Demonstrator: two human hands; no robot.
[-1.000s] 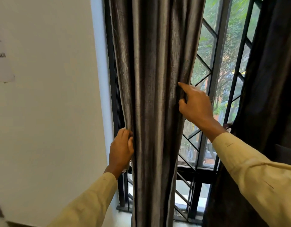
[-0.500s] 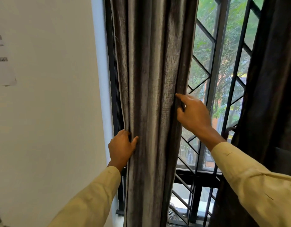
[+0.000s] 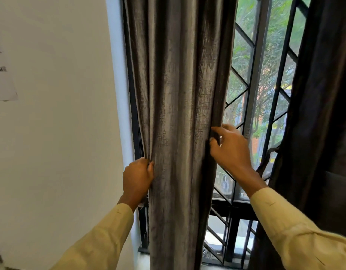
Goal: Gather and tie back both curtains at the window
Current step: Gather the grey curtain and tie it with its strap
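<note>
Now the left hand [image 3: 138, 176] grips the grey curtain [image 3: 180, 94], but the right hand [image 3: 230, 147] only pinches its edge (loosely, I think), so folds could slip out.

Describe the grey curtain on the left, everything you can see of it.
The grey curtain is a heavy-looking woven fabric with a slight sheen, hanging straight in deep vertical folds, bunched narrow at the left side of the window beside the white wall. No tie shows on it. The left hand grips its left edge; the right hand touches its right edge with thumb and forefinger, grip unclear.
</note>
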